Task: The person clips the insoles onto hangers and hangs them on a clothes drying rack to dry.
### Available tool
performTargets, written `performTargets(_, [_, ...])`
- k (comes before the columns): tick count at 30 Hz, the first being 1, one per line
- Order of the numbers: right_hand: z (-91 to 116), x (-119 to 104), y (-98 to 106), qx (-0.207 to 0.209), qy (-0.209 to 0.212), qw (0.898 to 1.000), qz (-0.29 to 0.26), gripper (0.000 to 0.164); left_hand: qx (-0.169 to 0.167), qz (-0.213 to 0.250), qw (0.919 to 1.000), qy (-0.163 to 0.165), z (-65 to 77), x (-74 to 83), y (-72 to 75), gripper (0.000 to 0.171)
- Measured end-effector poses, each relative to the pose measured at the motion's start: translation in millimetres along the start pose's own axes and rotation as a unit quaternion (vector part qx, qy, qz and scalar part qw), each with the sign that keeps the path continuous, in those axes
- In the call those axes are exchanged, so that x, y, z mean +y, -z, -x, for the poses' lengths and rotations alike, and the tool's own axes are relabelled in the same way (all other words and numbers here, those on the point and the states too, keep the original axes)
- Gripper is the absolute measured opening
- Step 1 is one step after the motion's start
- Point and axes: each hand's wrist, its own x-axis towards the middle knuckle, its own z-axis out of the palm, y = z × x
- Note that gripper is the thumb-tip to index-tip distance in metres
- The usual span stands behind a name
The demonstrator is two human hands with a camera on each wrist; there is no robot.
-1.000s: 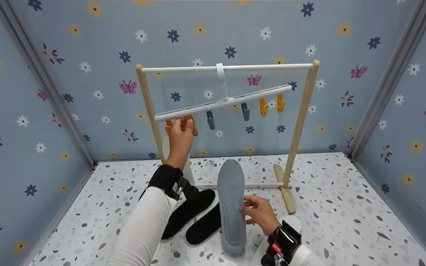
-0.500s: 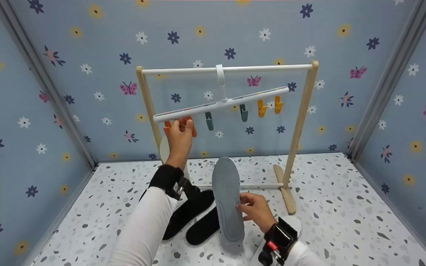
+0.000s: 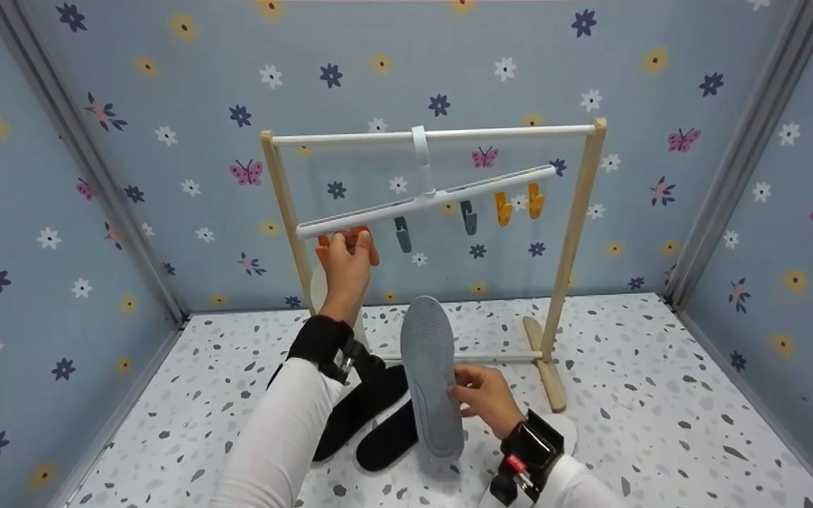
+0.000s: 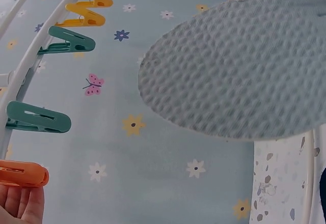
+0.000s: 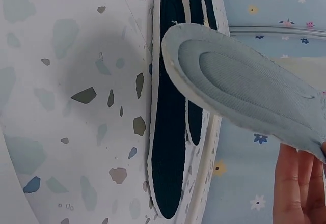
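Observation:
My left hand pinches an orange clothespin under the lower left end of a white clip hanger; a second orange piece shows at the fingers' left. My right hand grips a grey insole by its right edge, holding it nearly upright below the hanger, apart from the clothespins. The dimpled end of the insole fills much of the left wrist view. Two green clothespins and two yellow clothespins hang farther right. Two black insoles lie on the table behind the grey one.
A wooden rack carries the hanger on its white top rod. Partly hidden by the left wrist is a pale shape, its kind unclear. A white rounded piece lies under the right wrist. Flowered walls enclose the speckled table.
My right hand has moved the grey insole a little left and up. The left hand stays at the orange clothespin, and the hanger hardly shifts.

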Motion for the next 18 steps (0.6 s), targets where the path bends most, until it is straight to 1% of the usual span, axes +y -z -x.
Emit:
performTargets(3, [-6, 4, -1, -0.003, 0.000, 1.000, 0.008, 0.032, -0.002, 0.001, 1.0000, 0.005, -0.3, 0.5, -1.7, 0.023])
performTargets(7, [-19, 15, -1, -0.003, 0.004, 1.000, 0.015, 0.033, 0.002, -0.003, 0.9998, 0.021, -0.6, 1.6, -1.5, 0.025])
performTargets(10, [-25, 18, 0, -0.001, 0.011, 1.000, 0.015, 0.032, 0.002, -0.001, 0.9998, 0.018, -0.6, 2.5, -1.2, 0.024])
performTargets(14, [-28, 17, 1, -0.008, 0.019, 1.000, 0.012, 0.032, 0.004, -0.004, 1.0000, 0.003, -1.7, 2.0, -1.3, 0.022])
performTargets(18, [-31, 13, 1, -0.006, 0.015, 1.000, 0.019, 0.032, 0.002, -0.005, 1.0000, 0.003, -2.0, 1.5, -1.6, 0.022])
